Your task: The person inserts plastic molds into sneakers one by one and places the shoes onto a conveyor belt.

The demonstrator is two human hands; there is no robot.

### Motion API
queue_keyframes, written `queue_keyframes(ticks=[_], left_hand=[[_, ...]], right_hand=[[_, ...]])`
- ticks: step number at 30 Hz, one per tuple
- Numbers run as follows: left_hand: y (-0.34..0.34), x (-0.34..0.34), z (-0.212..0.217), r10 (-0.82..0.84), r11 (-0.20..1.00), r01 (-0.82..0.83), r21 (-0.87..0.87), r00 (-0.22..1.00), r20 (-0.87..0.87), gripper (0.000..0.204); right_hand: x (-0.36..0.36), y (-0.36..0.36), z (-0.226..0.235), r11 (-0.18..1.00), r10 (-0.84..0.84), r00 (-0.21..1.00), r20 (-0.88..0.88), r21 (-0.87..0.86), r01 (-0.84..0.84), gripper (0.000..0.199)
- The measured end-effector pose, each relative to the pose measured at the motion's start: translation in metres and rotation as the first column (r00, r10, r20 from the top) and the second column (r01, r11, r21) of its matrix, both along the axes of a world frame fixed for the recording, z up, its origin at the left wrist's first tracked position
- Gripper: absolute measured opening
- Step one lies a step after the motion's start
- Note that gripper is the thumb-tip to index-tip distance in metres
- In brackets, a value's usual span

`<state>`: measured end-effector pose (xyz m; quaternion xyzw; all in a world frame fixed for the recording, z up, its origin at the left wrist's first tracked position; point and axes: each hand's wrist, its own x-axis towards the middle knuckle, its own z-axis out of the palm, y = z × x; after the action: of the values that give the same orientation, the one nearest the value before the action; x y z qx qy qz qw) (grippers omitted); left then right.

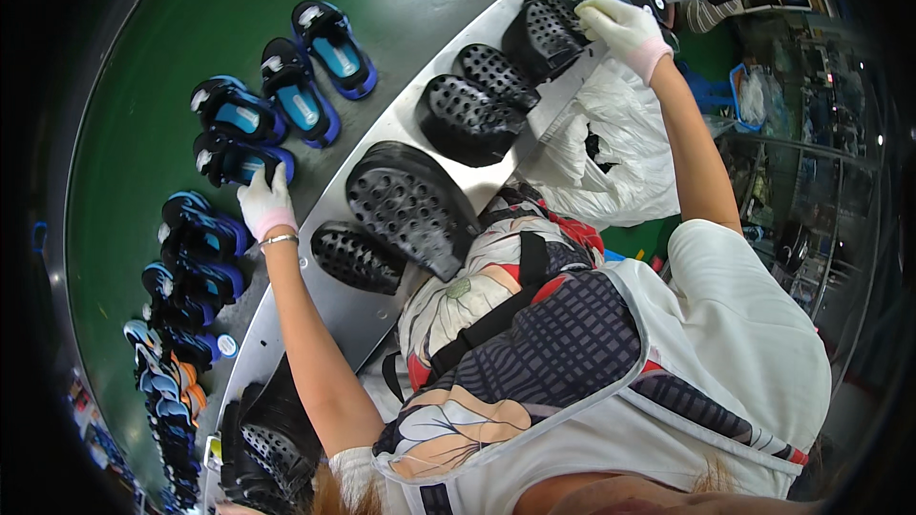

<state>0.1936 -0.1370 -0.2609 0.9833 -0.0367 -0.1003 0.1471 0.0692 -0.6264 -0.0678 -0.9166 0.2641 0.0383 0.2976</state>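
Green conveyor belt (172,86) carries blue sandals in a loose row. Metal worktop (372,315) alongside holds black perforated soles. Left hand (265,202), white-gloved, fingers curled onto a blue sandal (234,160) at the belt's edge. Right hand (625,30), gloved, grips a black sole (544,33) at the worktop's far end.

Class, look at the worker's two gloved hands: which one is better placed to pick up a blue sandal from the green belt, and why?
Left. The left hand already rests on a blue sandal on the green belt, while the right hand is far off, holding a black perforated sole.
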Motion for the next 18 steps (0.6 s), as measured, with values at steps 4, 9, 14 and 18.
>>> queue_keyframes(ticks=[4, 9, 14, 18], left_hand=[[0.011, 0.004, -0.004, 0.055, 0.996, -0.061, -0.063, 0.995, -0.083, 0.055], [0.011, -0.03, 0.042, 0.038, 0.977, -0.043, -0.211, 0.999, -0.027, 0.055], [0.033, -0.058, 0.049, 0.112, 0.931, -0.126, -0.342, 0.992, -0.061, 0.046], [0.029, -0.069, 0.055, 0.197, 0.92, -0.236, -0.312, 0.969, -0.152, 0.045]], right_hand=[[-0.013, -0.009, 0.004, 0.956, 0.137, 0.979, -0.15, -0.24, -0.171, 0.038], [-0.02, -0.018, -0.027, 0.94, 0.289, 0.923, -0.254, -0.108, -0.324, 0.06], [-0.01, -0.016, -0.04, 0.886, 0.354, 0.882, -0.312, -0.192, -0.423, 0.059], [-0.004, -0.021, -0.032, 0.835, 0.441, 0.835, -0.329, -0.19, -0.516, 0.054]])
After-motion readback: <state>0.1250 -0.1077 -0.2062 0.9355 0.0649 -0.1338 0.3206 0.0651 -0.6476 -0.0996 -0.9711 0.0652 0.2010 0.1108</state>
